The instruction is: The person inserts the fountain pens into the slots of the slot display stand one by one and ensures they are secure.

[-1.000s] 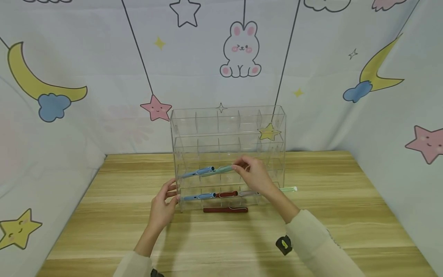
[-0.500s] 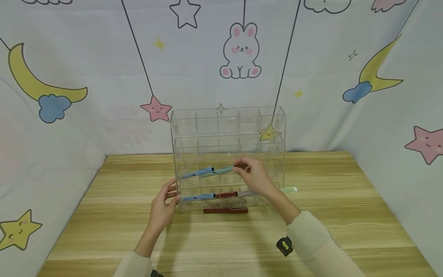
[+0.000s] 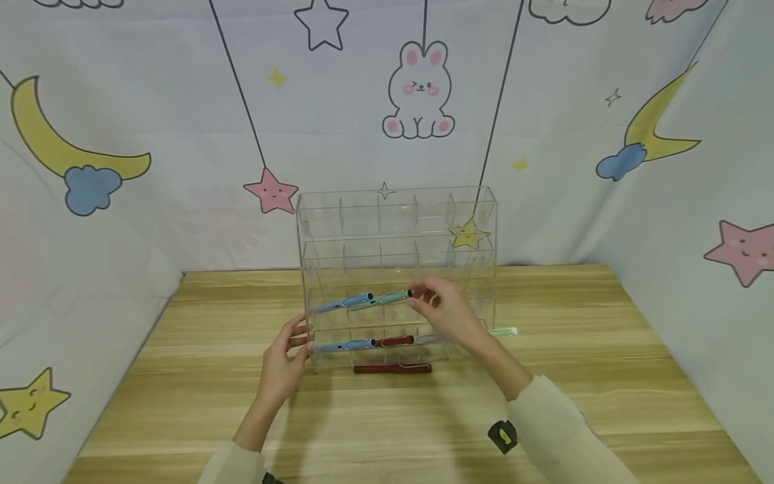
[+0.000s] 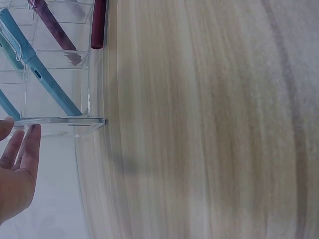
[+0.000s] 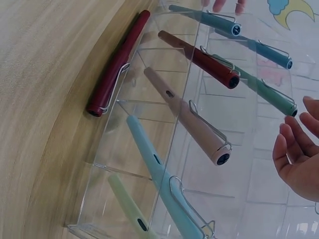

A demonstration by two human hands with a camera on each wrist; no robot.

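Observation:
My left hand (image 3: pixel 285 359) grips the left side panel of a clear acrylic pen rack (image 3: pixel 396 220), its thumb in front and fingers outside. A green fountain pen (image 3: pixel 393 297) lies slanted in the second tier from the bottom, beside a blue pen (image 3: pixel 345 302). By the green pen's cap end, my right hand (image 3: pixel 444 309) has loosely bent fingers, and the cap's dark end shows uncovered. In the right wrist view, the bottom tier holds another blue pen (image 5: pixel 219 22), a red pen (image 5: pixel 212 64), a pinkish pen (image 5: pixel 199 127), a light blue pen (image 5: pixel 167 184) and a pale green pen (image 5: pixel 128 204).
A dark red pen (image 3: pixel 393 368) lies on the wooden table (image 3: pixel 387 423) just before the rack. Behind the rack hangs a white cloth (image 3: pixel 338 121) printed with stars, moons and a rabbit. My right forearm crosses in front of the rack's lower right part.
My right fingers have come off the green pen's cap end, which they covered before, and drawn slightly right. The pen stays in its compartment. My left hand keeps its hold on the rack.

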